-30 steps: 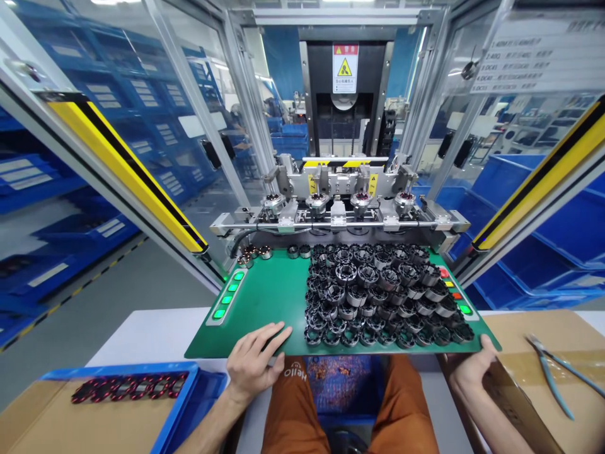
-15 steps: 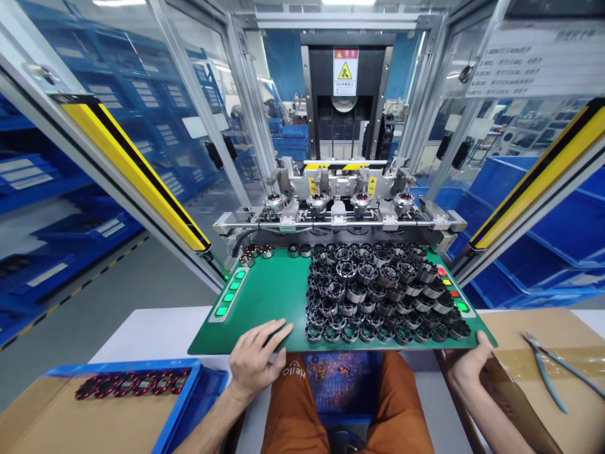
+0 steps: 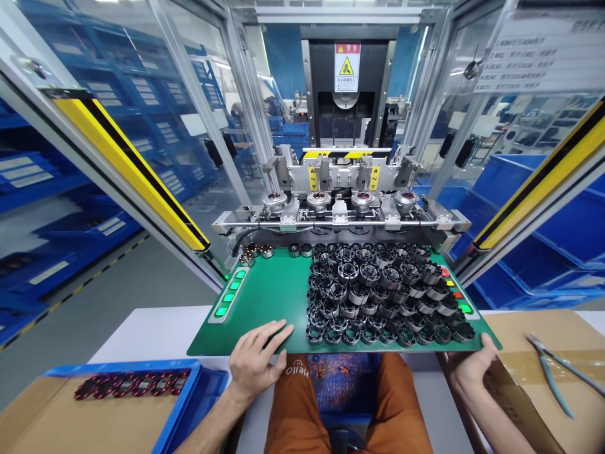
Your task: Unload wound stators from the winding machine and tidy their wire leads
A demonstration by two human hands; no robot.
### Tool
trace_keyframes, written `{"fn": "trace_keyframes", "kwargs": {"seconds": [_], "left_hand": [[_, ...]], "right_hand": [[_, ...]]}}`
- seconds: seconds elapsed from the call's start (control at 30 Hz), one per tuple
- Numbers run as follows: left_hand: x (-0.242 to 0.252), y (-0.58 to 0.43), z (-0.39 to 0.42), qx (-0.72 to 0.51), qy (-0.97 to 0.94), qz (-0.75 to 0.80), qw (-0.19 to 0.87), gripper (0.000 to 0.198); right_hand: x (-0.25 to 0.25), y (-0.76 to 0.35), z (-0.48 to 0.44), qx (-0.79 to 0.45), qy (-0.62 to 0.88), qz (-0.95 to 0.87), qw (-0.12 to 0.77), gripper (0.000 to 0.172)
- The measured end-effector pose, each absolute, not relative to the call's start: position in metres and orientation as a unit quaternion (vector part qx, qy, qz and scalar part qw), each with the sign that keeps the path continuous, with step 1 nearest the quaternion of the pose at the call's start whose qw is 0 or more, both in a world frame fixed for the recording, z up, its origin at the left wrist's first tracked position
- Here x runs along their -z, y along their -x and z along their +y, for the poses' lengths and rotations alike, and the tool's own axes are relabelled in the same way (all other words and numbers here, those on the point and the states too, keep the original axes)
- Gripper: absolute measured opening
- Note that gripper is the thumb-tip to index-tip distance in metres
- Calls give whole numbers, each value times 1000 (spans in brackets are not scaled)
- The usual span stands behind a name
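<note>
My left hand (image 3: 258, 356) lies over the front edge of the green worktop (image 3: 269, 296), fingers stretched out and holding nothing. At the front right corner, my right hand (image 3: 470, 366) grips the same worktop with its thumb on top; the other fingers are mostly hidden below. Many black-and-silver stator cores (image 3: 359, 293) stand stacked in rows on the right half, between the two hands. A few copper-wound stators (image 3: 267, 251) sit at the back left. Behind the worktop, a machine (image 3: 340, 176) carries a row of round holders, with reddish windings visible in some.
Lit buttons (image 3: 229, 296) line the worktop's left and right sides. At lower left, a blue bin (image 3: 174, 403) holds cardboard and a row of red-wound stators (image 3: 132, 383). Pliers (image 3: 548, 372) lie on cardboard at right. Yellow-and-black posts (image 3: 137, 176) flank the machine.
The machine's upper part with the yellow-and-black striped bar has risen a little above the round holders. Both hands stay in place, and the view has shifted slightly.
</note>
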State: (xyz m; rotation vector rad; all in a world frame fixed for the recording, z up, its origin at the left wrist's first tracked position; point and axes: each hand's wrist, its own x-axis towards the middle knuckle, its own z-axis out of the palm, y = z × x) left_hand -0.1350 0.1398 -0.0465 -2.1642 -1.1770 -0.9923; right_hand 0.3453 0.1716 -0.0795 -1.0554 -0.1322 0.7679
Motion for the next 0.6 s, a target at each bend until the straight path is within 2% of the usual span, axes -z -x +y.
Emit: {"fn": "trace_keyframes", "kwargs": {"seconds": [0.6], "left_hand": [[46,134,140,364,790,-428,246,33]], "right_hand": [[78,-345,171,-348,503,-58,789,61]]}}
